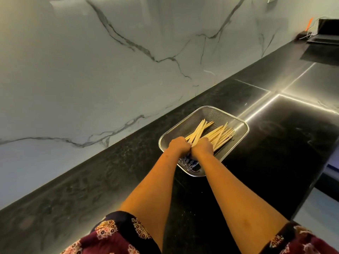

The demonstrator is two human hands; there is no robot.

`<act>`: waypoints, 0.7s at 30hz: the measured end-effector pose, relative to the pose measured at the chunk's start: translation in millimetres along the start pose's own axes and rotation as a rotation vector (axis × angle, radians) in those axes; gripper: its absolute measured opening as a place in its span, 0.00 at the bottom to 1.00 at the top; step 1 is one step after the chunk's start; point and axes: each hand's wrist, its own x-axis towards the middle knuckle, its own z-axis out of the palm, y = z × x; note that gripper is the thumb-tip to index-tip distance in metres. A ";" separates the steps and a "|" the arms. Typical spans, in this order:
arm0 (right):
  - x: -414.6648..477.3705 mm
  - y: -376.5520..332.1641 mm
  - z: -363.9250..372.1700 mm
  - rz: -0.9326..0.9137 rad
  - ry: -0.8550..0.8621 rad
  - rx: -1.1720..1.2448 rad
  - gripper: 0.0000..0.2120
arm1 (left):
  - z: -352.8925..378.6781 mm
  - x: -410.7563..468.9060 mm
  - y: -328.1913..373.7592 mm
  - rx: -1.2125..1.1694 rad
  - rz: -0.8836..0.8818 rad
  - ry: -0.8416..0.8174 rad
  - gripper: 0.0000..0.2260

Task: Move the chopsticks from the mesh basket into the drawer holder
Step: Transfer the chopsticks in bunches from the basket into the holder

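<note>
Left grip (178, 145) and right grip (202, 146), side by side, clamp the near ends of the chopsticks (217, 134); they point upper right inside the mesh basket (216, 113).

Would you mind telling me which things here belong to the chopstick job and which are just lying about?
Job: chopsticks, mesh basket, left hand and right hand, both gripping chopsticks.
Lying about: black box with wires on the counter.
</note>
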 end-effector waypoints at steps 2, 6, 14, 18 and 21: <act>2.7 -1.4 1.9 0.016 -0.013 -0.003 0.16 | 1.7 3.1 2.7 -0.007 -0.005 0.009 0.16; 2.3 -4.1 3.5 0.010 -0.053 -0.026 0.14 | -0.6 7.2 1.7 -0.095 -0.038 0.000 0.17; -0.7 -5.0 7.8 0.085 -0.146 0.313 0.12 | -6.3 7.0 4.1 -0.267 -0.109 -0.081 0.16; -2.0 -2.0 4.3 0.057 -0.162 0.388 0.13 | -7.3 6.9 5.7 -0.254 -0.073 -0.040 0.13; -1.3 -0.1 -3.9 -0.021 -0.222 0.322 0.12 | -8.0 6.4 8.3 -0.309 -0.062 -0.019 0.12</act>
